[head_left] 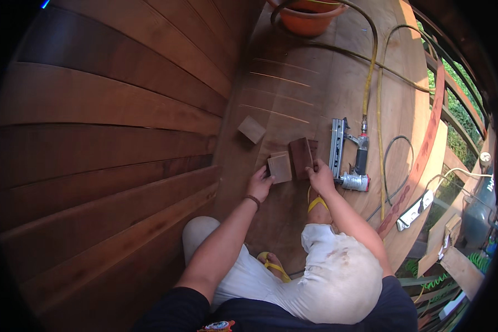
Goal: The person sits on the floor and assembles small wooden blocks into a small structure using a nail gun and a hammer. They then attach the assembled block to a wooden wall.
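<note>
My left hand point(259, 185) grips a small pale wooden block point(280, 167) by its near left edge. With my right hand point(320, 176) I hold a darker reddish-brown wooden block point(300, 158), which stands close beside the pale one. Part of another dark piece shows behind it. A loose square wooden piece point(252, 129) lies on the floor beyond my left hand. Just right of my right hand rests a pneumatic nail gun point(349, 157), joined to a yellow air hose point(367, 88).
Wooden plank siding point(110, 144) rises on the left. An orange basin point(307, 21) stands at the far end of the plank floor point(276, 221). To the right are a white power strip point(415, 210), cables, a railing point(451, 105) and a grey-green tank point(480, 213).
</note>
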`<state>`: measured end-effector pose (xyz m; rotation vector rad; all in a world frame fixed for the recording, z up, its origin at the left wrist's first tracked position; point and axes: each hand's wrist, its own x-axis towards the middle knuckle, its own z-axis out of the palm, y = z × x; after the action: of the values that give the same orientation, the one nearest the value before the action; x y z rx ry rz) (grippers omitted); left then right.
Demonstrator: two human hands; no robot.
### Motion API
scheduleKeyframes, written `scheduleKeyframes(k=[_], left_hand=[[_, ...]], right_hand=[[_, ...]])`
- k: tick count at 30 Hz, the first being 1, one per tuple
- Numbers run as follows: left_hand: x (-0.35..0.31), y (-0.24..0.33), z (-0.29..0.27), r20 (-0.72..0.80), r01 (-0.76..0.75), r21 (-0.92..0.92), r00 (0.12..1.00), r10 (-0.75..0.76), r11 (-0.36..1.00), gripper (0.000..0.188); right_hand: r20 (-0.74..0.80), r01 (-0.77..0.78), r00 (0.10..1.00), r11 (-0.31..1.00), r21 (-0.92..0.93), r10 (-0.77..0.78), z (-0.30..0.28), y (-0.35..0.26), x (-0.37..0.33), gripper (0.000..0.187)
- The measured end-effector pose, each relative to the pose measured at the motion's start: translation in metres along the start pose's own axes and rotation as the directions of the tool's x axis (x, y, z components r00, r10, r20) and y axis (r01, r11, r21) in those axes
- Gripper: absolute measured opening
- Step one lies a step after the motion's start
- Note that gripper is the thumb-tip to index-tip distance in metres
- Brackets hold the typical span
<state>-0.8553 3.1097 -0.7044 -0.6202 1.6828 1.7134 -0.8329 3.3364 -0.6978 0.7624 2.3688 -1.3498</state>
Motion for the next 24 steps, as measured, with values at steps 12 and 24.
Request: scheduleKeyframes(k=[12, 24], left_hand=[[-0.004, 0.020, 0.010, 0.011, -0.081, 0.031, 0.997, 0.080, 0.996, 0.061], [-0.006, 0.017, 0.008, 0.056, -0.103, 0.113, 0.994, 0.097, 0.988, 0.059]], right_hand=[[0.409, -0.163, 0.912, 0.878, 0.450, -0.040, 0.009, 0.002, -0.022, 0.045], [0.400, -0.052, 0.909, 0.921, 0.385, -0.116, 0.019, -0.002, -0.022, 0.057]])
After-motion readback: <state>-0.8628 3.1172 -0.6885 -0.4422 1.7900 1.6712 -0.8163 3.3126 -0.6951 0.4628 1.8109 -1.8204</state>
